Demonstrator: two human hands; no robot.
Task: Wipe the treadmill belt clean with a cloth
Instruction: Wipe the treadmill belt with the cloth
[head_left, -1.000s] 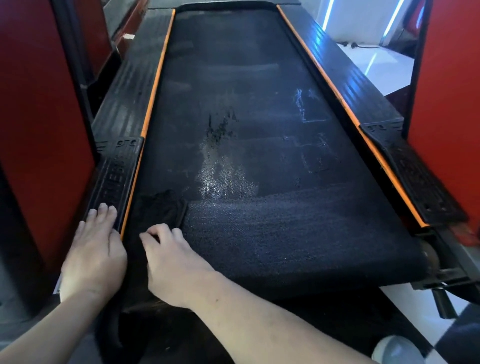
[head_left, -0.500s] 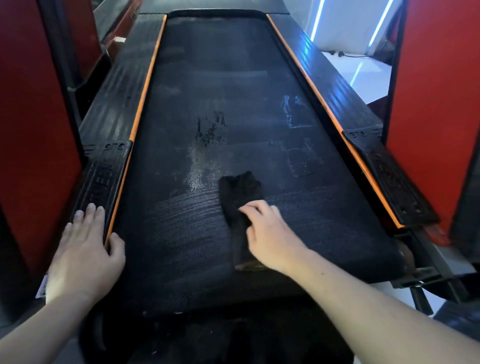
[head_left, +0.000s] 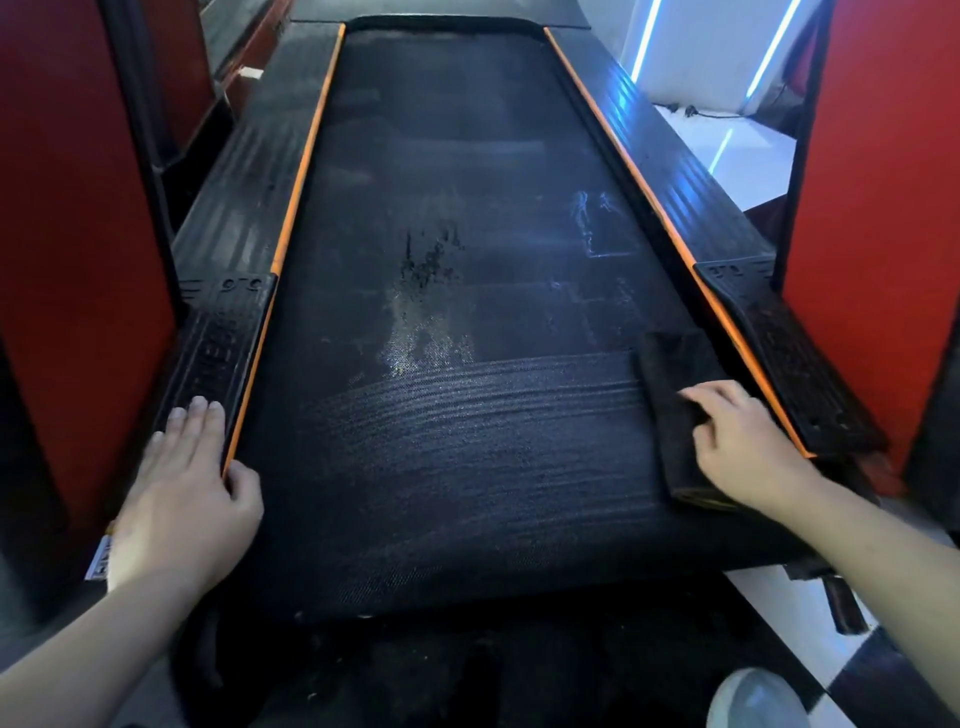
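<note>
Okay, treadmill belt (head_left: 441, 467) filled most of the head view, black mesh running away from the camera. Red panels stood on both sides, left panel (head_left: 67, 234) and right panel (head_left: 883, 208). Black ribbed side rails flanked the belt, left rail (head_left: 249, 197) and right rail (head_left: 675, 171), each with an orange strip (head_left: 301, 171) along its inner edge. A textured footpad (head_left: 218, 353) sat at the near end of the left rail, and another footpad (head_left: 795, 364) on the right.

The near part of the belt showed a streaked band (head_left: 493, 410) running side to side. Beyond it lay a whitish smear (head_left: 426, 338) and dark specks (head_left: 431, 260) near the middle, with faint chalky marks (head_left: 592, 223) toward the right.

Left grip (head_left: 182, 493) lay flat and spread on the left footpad, fingers straight, thumb across the orange strip onto the belt edge, holding nothing. Right grip (head_left: 743, 447) lay on the cloth (head_left: 670, 384), fingers bent over it, pressing it down. The cloth was dark and folded, on the belt just beside the right orange strip, its far end sticking out past the fingers.

A white shoe (head_left: 753, 696) showed at bottom right. A small label (head_left: 101, 561) peeked out by the left wrist, text unreadable.
</note>
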